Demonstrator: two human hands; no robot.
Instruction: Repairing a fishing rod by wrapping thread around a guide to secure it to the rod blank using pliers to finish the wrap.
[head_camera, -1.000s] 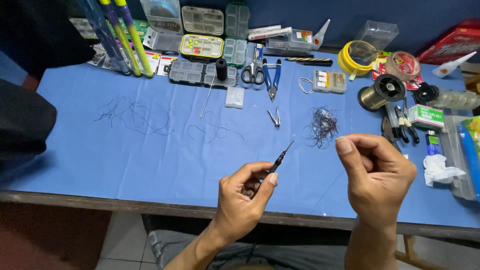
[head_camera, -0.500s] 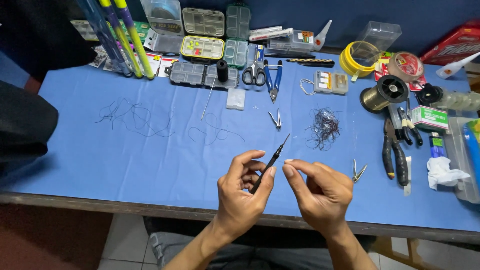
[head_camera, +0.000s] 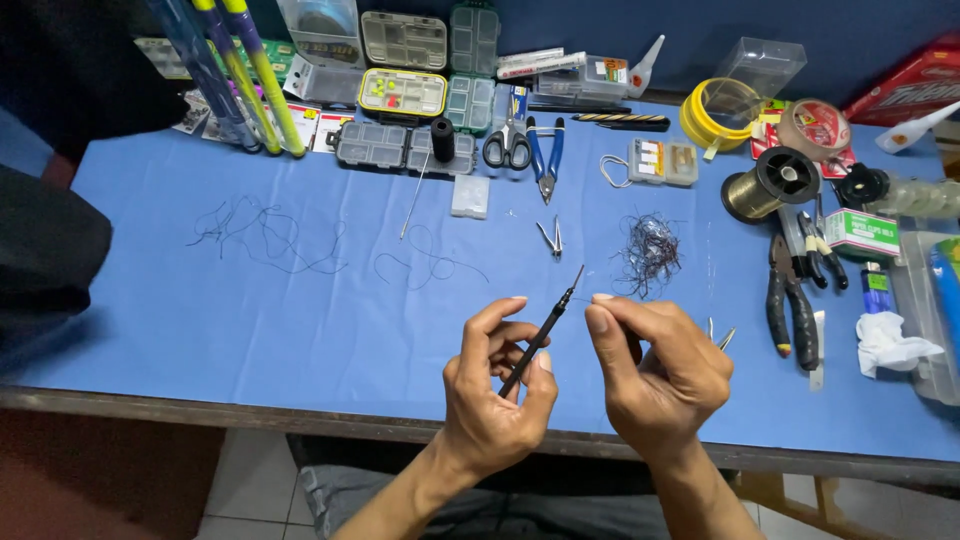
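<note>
Green-white carton (head_camera: 862, 234), red box (head_camera: 905, 88) right.

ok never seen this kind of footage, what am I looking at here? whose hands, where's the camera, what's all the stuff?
There is no machine: a person works with two bare hands, filmed by a camera worn on their head, looking down at a table with a blue cover. The left hand holds a thin black needle-like tool, tip pointing up. The right hand has its fingertips pinched together right by that tip; whether it holds a thread is too fine to tell. On the cover lie loose dark threads, a dark tangle of fibres, scissors, blue-handled pliers, small compartment boxes, a spool of line and black pliers.
</note>
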